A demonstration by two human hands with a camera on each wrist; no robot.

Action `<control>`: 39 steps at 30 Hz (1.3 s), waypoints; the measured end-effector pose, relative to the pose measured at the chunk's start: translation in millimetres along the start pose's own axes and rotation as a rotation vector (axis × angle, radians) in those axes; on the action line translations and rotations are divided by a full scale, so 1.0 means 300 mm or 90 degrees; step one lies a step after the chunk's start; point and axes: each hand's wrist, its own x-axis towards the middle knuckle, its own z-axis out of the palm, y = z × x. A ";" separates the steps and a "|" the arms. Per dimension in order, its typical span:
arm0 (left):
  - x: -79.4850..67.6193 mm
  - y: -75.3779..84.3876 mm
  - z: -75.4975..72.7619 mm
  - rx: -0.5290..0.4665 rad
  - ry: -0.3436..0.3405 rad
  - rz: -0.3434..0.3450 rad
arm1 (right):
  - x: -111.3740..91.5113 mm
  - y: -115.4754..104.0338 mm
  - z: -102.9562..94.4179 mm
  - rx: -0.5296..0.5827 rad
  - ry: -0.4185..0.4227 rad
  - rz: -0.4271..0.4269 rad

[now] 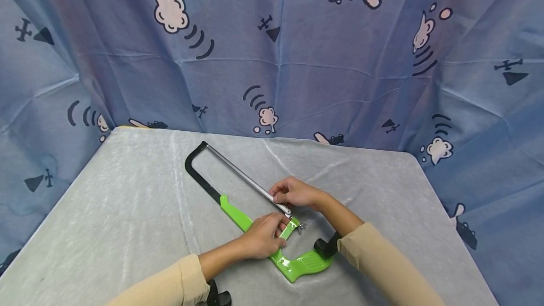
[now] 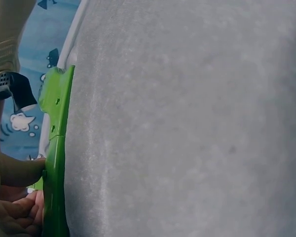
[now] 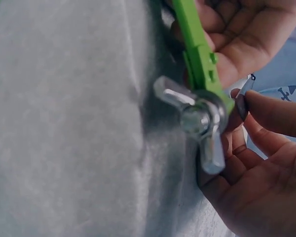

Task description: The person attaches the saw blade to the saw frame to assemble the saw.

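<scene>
Hands on a hacksaw (image 1: 243, 220): the fingers of your left hand (image 1: 263, 235) curl about its glossy green frame (image 1: 233, 210) near the handle (image 1: 314, 262), while those of your right hand (image 1: 297, 192) pinch its silvery strip (image 1: 242, 174). A black bow (image 1: 189, 168) forms the far end of the tool, which slants across the middle of the pale grey surface (image 1: 127, 202). Your right-wrist view brings a two-winged metal nut (image 3: 195, 119) up close; your left-wrist view shows your thumb (image 2: 19, 170) against the green. Behind hangs blue cloth (image 1: 238, 37) printed with planes and clouds.
</scene>
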 end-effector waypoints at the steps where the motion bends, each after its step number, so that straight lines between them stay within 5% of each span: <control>1: 0.000 -0.001 0.001 0.000 0.000 -0.002 | 0.000 0.000 0.001 -0.001 -0.001 0.000; 39: -0.001 0.001 0.002 0.006 0.005 0.004 | -0.005 0.008 0.011 -0.041 -0.041 -0.035</control>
